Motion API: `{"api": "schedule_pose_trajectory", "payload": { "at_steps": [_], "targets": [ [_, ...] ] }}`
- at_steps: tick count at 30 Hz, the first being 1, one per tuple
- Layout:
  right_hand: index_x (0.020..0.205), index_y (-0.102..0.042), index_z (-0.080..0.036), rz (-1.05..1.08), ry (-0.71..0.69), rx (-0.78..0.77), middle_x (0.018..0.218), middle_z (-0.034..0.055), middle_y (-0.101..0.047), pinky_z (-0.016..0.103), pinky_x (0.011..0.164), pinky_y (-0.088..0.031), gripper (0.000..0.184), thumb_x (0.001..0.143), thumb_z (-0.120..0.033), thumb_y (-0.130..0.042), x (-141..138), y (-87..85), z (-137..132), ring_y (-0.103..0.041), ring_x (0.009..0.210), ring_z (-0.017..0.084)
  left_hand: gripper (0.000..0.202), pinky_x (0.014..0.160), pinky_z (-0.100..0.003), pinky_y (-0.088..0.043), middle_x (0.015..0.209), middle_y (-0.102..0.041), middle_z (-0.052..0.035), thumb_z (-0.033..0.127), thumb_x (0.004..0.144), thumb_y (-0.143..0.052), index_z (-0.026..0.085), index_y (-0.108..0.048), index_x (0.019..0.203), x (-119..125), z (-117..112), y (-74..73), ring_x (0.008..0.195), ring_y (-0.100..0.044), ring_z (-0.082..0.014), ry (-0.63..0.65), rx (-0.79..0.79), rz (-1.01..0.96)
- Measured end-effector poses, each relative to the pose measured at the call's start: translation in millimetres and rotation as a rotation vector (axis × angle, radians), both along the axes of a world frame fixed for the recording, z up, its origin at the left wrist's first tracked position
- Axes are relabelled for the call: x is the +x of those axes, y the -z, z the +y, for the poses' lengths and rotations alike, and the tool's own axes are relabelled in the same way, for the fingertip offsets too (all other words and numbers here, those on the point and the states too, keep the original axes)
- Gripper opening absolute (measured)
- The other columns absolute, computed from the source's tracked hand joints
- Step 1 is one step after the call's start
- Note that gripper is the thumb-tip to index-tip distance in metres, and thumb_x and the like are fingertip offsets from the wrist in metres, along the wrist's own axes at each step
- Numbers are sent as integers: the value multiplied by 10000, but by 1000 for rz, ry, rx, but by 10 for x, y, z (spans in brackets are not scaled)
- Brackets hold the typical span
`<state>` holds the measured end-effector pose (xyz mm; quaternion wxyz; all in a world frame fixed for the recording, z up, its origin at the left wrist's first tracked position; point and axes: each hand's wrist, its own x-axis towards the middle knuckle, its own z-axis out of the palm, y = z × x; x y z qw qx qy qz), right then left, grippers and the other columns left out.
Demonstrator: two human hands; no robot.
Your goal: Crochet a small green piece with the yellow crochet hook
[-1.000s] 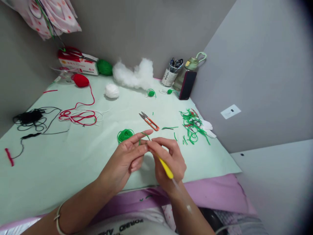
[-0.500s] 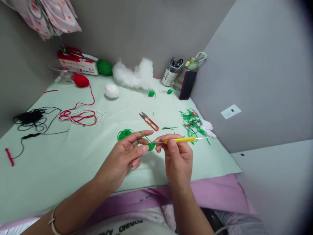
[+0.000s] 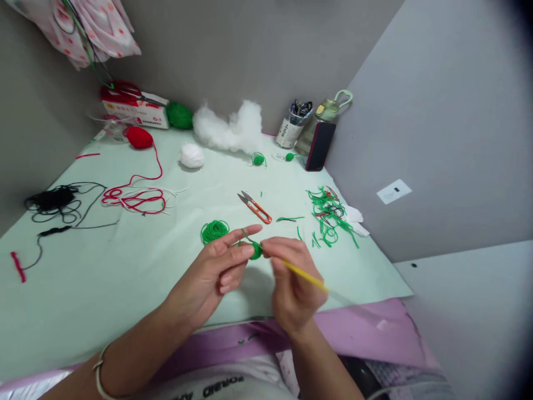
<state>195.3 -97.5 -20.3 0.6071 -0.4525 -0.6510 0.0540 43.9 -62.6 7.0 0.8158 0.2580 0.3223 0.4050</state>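
Note:
Between the thumb and fingers of my left hand [image 3: 220, 266] is a small green crochet piece [image 3: 256, 251]. Green yarn runs from it over my raised left index finger. My right hand [image 3: 296, 283] is closed around a crochet hook with a yellow handle [image 3: 306, 275], which slants down to the right and is blurred. The hook's tip meets the piece, partly hidden by my right fingers. Just behind my left hand lies a coil of green yarn [image 3: 214, 231]. Orange thread snips [image 3: 255, 208] rest on the table beyond my hands.
Green yarn scraps [image 3: 328, 214] lie at the right, near a phone [image 3: 320, 146], a bottle [image 3: 327, 108] and a pen cup [image 3: 290, 130]. White stuffing [image 3: 227, 128] sits at the back. Red yarn [image 3: 140, 137], white yarn [image 3: 192, 156] and black yarn [image 3: 52, 198] are on the left.
The crochet hook has swung from nearly level to slanting, its rear end now lower. My right hand has turned with it, while my left hand stays almost in place.

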Motion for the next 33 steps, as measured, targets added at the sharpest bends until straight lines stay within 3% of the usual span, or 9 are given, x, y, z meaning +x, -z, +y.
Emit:
{"api": "schedule_pose_trajectory", "payload": {
  "at_steps": [4, 6, 9, 13, 16, 20, 23, 29, 33],
  "targets": [
    [1001, -780, -250, 449, -207, -164, 883, 25, -756, 288, 621, -575, 228, 1067, -220, -563, 1, -68, 66, -680, 701, 142, 338, 407, -126, -263, 713, -548, 72, 194, 797, -903, 217, -846, 1129, -35, 23, -28, 447, -271, 17, -22, 31, -38],
    [990, -796, -254, 426, -243, -191, 912, 38, -782, 303, 655, -586, 197, 1048, -235, -609, -7, -83, 78, -707, 780, 166, 378, 414, -125, -293, 816, -620, 47, 207, 790, -917, 256, -841, 1156, -27, 3, -32, 456, -351, 21, -20, 69, -1],
    [1067, -806, -290, 260, -153, -154, 928, 31, -799, 328, 707, -608, 222, 1032, -175, -619, -11, -55, 59, -730, 835, 183, 415, 433, -132, -335, 850, -644, 40, 219, 781, -932, 270, -833, 1181, 7, -25, -21, 463, -417, 15, -58, 100, 66],
    [1224, -779, -334, -71, -28, -14, 1077, 60, -801, 371, 784, -635, 328, 994, -132, -662, 15, 10, 27, -751, 951, 213, 366, 409, -133, -280, 598, -482, 87, 248, 789, -919, 206, -846, 1145, 22, 3, 2, 430, -295, -3, 0, 17, -1],
    [1121, -798, -300, 103, -26, -39, 976, 46, -795, 342, 720, -612, 243, 1026, -163, -622, 44, -2, 43, -729, 836, 186, 275, 397, -126, -240, 543, -343, 115, 226, 795, -894, 148, -867, 1057, -14, 45, 4, 455, -174, -15, 28, -41, -73],
    [968, -794, -250, 464, -173, -212, 863, 30, -752, 305, 649, -576, 202, 1051, -288, -614, 50, -68, 79, -667, 711, 151, 285, 419, -131, -270, 660, -476, 80, 193, 811, -878, 218, -865, 1094, -45, 34, -7, 458, -240, 1, -11, 31, -41],
    [961, -806, -243, 416, -204, -267, 891, 43, -783, 319, 688, -594, 163, 1018, -321, -674, 36, -86, 89, -696, 769, 170, 329, 443, -150, -299, 855, -617, 34, 227, 829, -885, 296, -851, 1149, -39, 1, -1, 488, -349, 4, 3, 112, 42],
    [969, -756, -223, 563, -264, -327, 897, 36, -793, 298, 670, -613, 228, 1070, -336, -585, 60, -94, 68, -712, 709, 145, 287, 456, -199, -299, 908, -596, 19, 288, 829, -879, 271, -853, 1114, -82, -3, -2, 508, -361, -11, -8, 156, 144],
    [1061, -745, -255, 319, -172, -233, 948, 25, -796, 301, 700, -626, 215, 1081, -216, -534, 41, -126, -7, -733, 740, 141, 306, 471, -207, -324, 876, -592, 24, 274, 841, -859, 274, -839, 1146, -70, -32, -16, 520, -384, -34, -73, 210, 245]
  ]
}}
